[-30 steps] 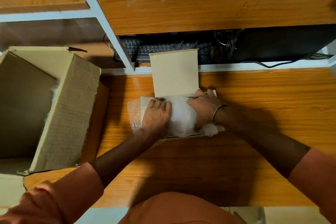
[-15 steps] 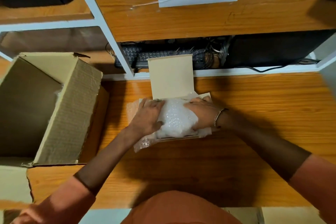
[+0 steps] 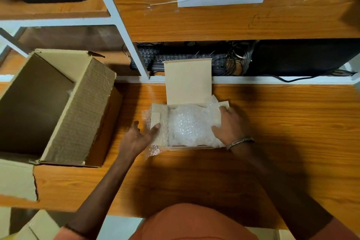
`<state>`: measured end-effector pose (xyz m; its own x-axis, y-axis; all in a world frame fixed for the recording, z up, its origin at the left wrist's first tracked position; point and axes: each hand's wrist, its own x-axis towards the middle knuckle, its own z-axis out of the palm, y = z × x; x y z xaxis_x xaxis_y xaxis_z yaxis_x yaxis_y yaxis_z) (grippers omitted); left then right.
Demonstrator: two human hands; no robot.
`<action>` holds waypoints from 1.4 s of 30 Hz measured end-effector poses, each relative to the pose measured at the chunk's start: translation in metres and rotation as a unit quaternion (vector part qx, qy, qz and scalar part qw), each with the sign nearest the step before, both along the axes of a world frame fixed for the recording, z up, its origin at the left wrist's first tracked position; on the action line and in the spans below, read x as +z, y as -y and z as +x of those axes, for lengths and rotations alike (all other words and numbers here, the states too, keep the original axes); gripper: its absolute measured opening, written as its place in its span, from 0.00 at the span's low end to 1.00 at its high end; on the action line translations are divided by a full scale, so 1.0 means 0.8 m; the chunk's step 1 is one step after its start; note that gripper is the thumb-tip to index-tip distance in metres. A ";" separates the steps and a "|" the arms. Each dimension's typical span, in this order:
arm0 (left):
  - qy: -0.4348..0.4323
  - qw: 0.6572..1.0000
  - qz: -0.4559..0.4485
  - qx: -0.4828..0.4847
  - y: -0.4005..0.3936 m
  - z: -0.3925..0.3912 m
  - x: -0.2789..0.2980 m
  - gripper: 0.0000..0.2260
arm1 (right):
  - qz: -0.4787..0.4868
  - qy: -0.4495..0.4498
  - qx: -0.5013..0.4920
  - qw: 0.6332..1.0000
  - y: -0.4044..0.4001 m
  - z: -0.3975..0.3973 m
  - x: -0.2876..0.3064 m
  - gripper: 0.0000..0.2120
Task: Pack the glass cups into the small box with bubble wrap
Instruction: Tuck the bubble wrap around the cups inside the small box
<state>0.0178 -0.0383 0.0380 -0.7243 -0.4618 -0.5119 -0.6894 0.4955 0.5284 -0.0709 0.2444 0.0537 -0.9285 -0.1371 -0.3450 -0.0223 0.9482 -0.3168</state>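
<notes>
Bubble wrap (image 3: pixel 190 124) mounds above the small box (image 3: pixel 188 147) mid-bench, cups hidden beneath; risk: lid (image 3: pixel 188 81) won't shut over the bulge, squeezing glass. Left hand (image 3: pixel 136 137), grip spread, fingertips on loose side flap. Right hand (image 3: pixel 228 126) flat, pressing wrap's right edge.

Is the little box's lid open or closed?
Open. The small box's lid stands up at the back, and the bubble wrap inside shows.
</notes>
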 end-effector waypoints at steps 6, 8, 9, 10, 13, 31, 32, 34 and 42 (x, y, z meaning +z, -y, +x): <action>-0.002 0.945 0.283 0.163 0.006 0.007 0.005 0.28 | 0.032 0.009 0.005 0.999 0.000 0.004 -0.004 0.39; -0.069 0.957 0.223 0.173 0.010 0.008 -0.001 0.27 | 0.014 0.015 -0.007 1.000 0.000 0.005 -0.006 0.37; -0.111 0.967 0.166 0.159 0.011 0.009 0.000 0.25 | 0.013 0.010 -0.014 1.000 0.000 0.005 -0.006 0.35; -0.149 0.975 0.102 0.132 0.013 0.009 0.001 0.23 | 0.011 0.001 -0.019 1.000 0.000 0.006 -0.005 0.33; -0.229 0.972 0.008 0.057 0.007 0.006 0.014 0.17 | -0.024 -0.038 -0.041 0.998 0.000 0.008 -0.008 0.26; -0.078 0.950 0.054 -0.299 -0.060 -0.043 0.021 0.29 | -0.158 0.056 0.027 0.986 0.025 0.000 0.001 0.28; -0.080 0.939 0.014 -0.333 -0.057 -0.049 0.019 0.28 | -0.137 0.056 0.054 0.988 0.025 -0.002 0.001 0.32; -0.086 0.906 -0.057 -0.410 -0.053 -0.059 0.016 0.33 | -0.078 0.044 0.106 0.990 0.028 -0.008 0.003 0.38; -0.077 0.821 -0.249 -0.507 -0.050 -0.089 -0.008 0.53 | 0.101 0.018 0.261 0.960 0.040 -0.040 0.012 0.61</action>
<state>-0.0537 0.0013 0.0318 -0.9041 0.2949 -0.3092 0.2679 0.9550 0.1274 -0.1026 0.2126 0.0636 -0.7383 -0.5080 -0.4438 -0.5038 0.8527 -0.1379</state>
